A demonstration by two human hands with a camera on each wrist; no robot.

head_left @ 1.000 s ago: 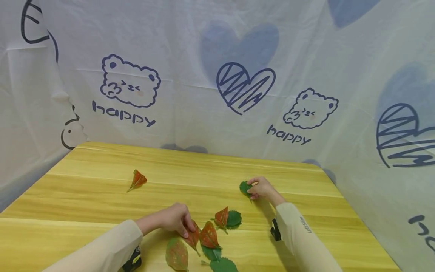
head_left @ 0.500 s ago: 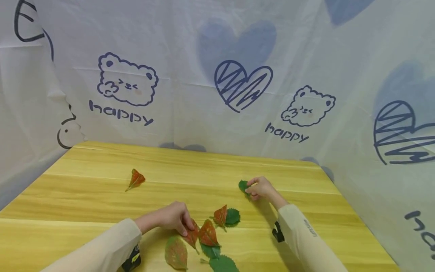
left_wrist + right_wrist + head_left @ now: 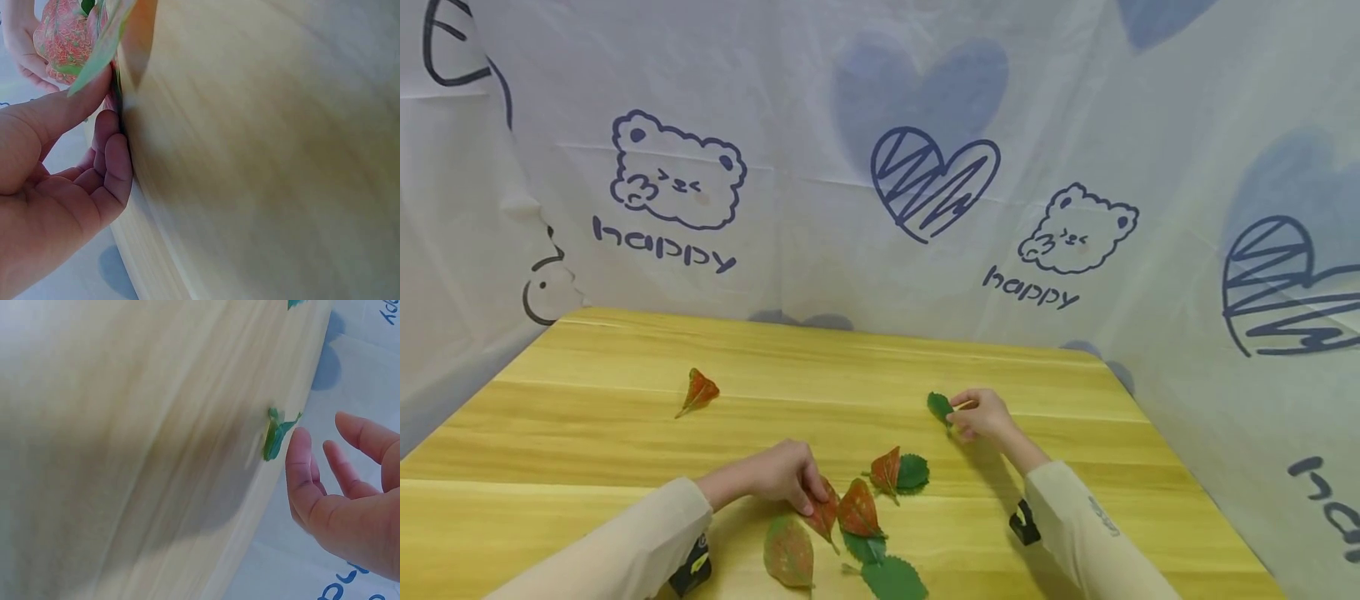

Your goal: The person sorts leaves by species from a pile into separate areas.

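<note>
In the head view my left hand point(image 3: 786, 479) pinches a red leaf point(image 3: 823, 512) between thumb and fingers, low over the table. The left wrist view shows the thumb at the leaf's edge, the other fingers curled beneath. My right hand point(image 3: 985, 415) is at a green leaf point(image 3: 938, 406) farther back on the right. From the right wrist view, its loosely bent fingers point(image 3: 300, 462) stand apart from a small curled green leaf point(image 3: 274, 440) on the table, with nothing between them and the thumb.
Beside the left hand lie a green-red leaf point(image 3: 788, 552), a red leaf point(image 3: 859, 508) over a green one, and another green leaf point(image 3: 895, 579). A red leaf point(image 3: 886, 471) overlaps a green leaf point(image 3: 913, 472). One red leaf point(image 3: 700, 389) lies back left. Printed cloth point(image 3: 820, 275) hangs behind the table.
My right hand has let go of the green leaf and drawn slightly right; the leaf now looks narrower. My left hand keeps its hold on the red leaf, hardly moving.
</note>
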